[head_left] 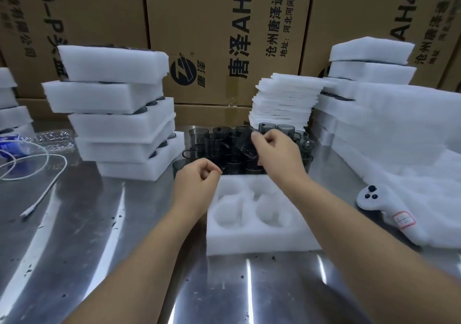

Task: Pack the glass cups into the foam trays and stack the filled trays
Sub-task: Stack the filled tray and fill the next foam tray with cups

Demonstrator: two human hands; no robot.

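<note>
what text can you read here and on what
"唐泽AH4." sideways on the middle brown cardboard box
"沧州唐泽通信", "地址:河北河间经济" on the same box
"唐泽" by its round black logo
"AH4." on the right brown cardboard box
red-bordered sticker on the white handheld controller: too small
left brown cardboard box: blurred

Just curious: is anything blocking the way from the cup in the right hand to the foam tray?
Nothing visible does. The cup, held in the right hand, is behind the empty tray. The left hand hovers at the tray's left edge.
</note>
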